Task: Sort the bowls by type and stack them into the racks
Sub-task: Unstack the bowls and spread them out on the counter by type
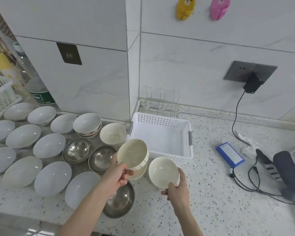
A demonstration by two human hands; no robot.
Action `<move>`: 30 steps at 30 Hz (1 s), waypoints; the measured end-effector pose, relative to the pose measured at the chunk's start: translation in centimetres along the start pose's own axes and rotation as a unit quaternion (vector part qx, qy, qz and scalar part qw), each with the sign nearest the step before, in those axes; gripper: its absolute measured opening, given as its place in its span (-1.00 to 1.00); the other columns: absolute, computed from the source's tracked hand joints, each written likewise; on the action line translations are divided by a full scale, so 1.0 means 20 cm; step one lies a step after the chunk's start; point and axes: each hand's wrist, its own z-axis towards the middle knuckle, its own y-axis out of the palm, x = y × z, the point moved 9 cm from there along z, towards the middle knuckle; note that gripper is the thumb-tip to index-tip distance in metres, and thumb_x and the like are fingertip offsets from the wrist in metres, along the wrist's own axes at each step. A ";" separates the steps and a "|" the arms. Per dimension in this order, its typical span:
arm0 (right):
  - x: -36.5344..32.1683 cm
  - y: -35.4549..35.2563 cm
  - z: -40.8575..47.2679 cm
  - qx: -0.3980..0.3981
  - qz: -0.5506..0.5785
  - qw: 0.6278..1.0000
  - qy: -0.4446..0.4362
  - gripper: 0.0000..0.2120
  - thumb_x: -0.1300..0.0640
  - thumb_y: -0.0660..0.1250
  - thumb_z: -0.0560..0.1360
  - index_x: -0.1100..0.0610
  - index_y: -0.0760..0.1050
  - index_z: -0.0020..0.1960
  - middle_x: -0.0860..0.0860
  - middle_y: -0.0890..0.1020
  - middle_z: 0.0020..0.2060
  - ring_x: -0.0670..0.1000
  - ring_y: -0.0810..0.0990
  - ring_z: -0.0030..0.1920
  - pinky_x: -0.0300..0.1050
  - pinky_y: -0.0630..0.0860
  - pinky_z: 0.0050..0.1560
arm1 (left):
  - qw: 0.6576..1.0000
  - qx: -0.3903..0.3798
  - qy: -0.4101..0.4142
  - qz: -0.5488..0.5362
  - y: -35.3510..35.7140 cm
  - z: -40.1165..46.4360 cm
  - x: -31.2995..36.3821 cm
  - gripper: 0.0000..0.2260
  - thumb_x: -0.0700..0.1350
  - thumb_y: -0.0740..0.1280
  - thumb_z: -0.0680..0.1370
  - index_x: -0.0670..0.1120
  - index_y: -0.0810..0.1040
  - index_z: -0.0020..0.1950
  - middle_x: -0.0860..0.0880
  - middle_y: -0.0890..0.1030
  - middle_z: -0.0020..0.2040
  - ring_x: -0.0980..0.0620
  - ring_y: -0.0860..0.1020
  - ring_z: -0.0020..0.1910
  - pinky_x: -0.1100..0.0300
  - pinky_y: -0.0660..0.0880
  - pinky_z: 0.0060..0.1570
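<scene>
A cream bowl in each of my hands, just in front of the white basket.

My left hand (pixel 120 174) pinches the rim of one cream bowl (pixel 132 153), tilted, above another cream dish (pixel 140 172); my right hand (pixel 176 186) grips a second cream bowl (pixel 163 172) by its near edge. The white basket (pixel 162 133) sits just beyond, a wire rack (pixel 162 103) behind it by the wall. To the left lie steel bowls (pixel 77 150), a third cream bowl (pixel 113 134) and rows of white bowls (pixel 48 145) on the speckled counter (pixel 211 193).
</scene>
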 end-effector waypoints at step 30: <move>0.13 -0.03 -0.16 -0.041 0.106 0.993 -0.034 -0.76 -0.02 0.17 0.63 0.00 0.49 0.22 0.07 0.67 -0.40 -0.07 0.36 -0.56 -0.28 0.38 -0.48 | 0.984 -0.038 0.054 0.166 0.10 -0.24 -0.11 -0.36 -0.32 0.10 0.55 0.43 0.23 0.32 -0.16 0.64 -0.36 0.12 0.39 -0.55 0.27 0.21 -0.58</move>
